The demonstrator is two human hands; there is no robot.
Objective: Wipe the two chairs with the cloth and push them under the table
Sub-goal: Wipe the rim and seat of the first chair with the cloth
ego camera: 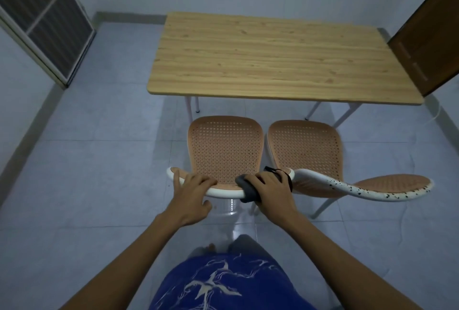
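Two chairs with orange woven seats and white frames stand side by side in front of a wooden table point(273, 61). The left chair point(224, 145) has its curved white backrest nearest me. My left hand point(192, 191) grips that backrest rim on its left part. My right hand point(270, 189) presses a dark grey cloth point(247, 189) against the same rim further right. The right chair point(305, 148) stands beside it, and its speckled white backrest point(360, 189) sweeps out to the right. Both chairs stand out on the floor, short of the table's front edge.
The floor is pale grey tile point(99, 160). A louvred sliding door point(44, 19) fills the left wall. A brown wooden door point(432, 44) stands open at the right, close to the table's corner. A thin white cable point(439, 111) lies on the floor at the right.
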